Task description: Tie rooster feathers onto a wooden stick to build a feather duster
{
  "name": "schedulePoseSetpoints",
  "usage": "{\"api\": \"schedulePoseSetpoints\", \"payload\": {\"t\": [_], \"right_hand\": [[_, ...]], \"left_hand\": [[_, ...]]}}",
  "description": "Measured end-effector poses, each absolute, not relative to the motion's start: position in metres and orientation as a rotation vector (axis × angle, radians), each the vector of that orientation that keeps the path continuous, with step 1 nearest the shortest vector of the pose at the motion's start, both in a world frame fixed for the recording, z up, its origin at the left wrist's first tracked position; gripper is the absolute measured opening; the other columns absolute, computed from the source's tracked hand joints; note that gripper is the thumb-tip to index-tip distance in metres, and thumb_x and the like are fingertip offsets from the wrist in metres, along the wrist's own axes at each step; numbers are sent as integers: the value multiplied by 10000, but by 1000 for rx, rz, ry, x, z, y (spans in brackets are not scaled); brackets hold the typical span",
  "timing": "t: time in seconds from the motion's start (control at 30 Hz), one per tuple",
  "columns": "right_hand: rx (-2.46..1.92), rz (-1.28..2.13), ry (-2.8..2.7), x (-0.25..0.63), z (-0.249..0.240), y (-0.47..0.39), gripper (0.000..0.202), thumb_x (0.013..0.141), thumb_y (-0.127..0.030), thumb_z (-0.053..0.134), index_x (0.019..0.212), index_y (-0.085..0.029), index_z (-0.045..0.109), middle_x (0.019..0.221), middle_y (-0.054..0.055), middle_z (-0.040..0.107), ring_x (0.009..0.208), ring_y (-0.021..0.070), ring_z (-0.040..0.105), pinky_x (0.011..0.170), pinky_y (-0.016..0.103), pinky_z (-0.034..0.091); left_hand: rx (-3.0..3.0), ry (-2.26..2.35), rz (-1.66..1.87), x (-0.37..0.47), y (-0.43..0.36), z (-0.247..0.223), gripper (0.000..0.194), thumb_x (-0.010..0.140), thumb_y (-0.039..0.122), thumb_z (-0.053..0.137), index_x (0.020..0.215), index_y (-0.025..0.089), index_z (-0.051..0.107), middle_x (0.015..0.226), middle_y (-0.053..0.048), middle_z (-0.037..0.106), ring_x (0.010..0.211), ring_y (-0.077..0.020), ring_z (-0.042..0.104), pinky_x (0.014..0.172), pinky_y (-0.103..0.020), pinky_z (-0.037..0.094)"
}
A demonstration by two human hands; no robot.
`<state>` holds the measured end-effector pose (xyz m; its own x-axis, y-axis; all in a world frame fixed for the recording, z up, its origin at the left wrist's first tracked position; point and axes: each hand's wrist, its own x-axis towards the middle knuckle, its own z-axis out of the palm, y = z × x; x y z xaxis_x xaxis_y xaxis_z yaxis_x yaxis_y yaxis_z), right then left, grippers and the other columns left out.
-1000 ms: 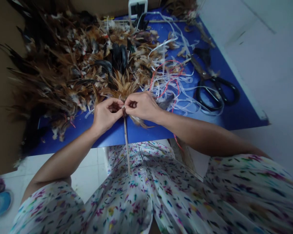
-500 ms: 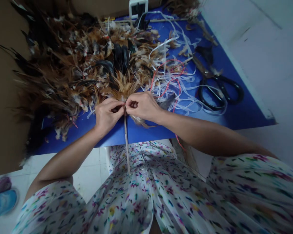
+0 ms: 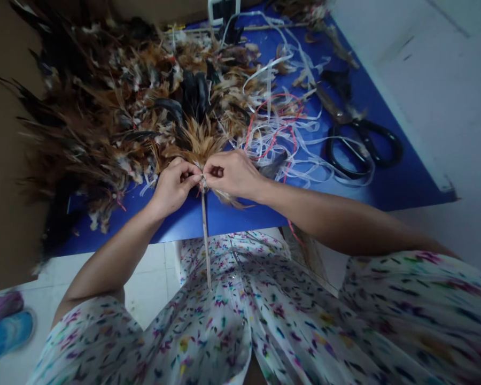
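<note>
My left hand and my right hand meet at the near edge of the feathers, thumbs and forefingers pinched close together. Between them is the bound base of a bunch of brown feathers, with black feathers rising behind it. A thin wooden stick runs from under my fingertips down past the table edge over my lap. Whatever each pinch grips is too small to make out, perhaps hidden by the fingers. A few pale feathers stick out below my right hand.
Loose brown feather bunches cover the left of the blue table. White plastic strips and red string lie tangled to the right, beside black-handled scissors. Cardboard stands at the left. A blue-and-white cylinder is on the floor.
Both hands stay pinched at the bunch's base, their fingertips shifted slightly. The stick's lower end has moved a little to the left. The view has shifted slightly.
</note>
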<state>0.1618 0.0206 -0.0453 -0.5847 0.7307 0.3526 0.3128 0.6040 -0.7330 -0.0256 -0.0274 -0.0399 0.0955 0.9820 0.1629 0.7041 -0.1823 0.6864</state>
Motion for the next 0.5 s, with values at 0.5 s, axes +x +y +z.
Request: {"api": "schedulePoseSetpoints", "payload": {"t": [0.5], "right_hand": [[-868, 932, -2157, 162, -44, 20, 124, 772, -170, 597, 754, -127, 711, 685, -1, 665, 622, 91, 545, 630, 241, 350]], "left_hand": [[1865, 1490, 727, -30, -26, -32, 161, 858, 269, 583, 864, 149, 690, 836, -35, 648, 791, -157, 582, 792, -300, 459]]}}
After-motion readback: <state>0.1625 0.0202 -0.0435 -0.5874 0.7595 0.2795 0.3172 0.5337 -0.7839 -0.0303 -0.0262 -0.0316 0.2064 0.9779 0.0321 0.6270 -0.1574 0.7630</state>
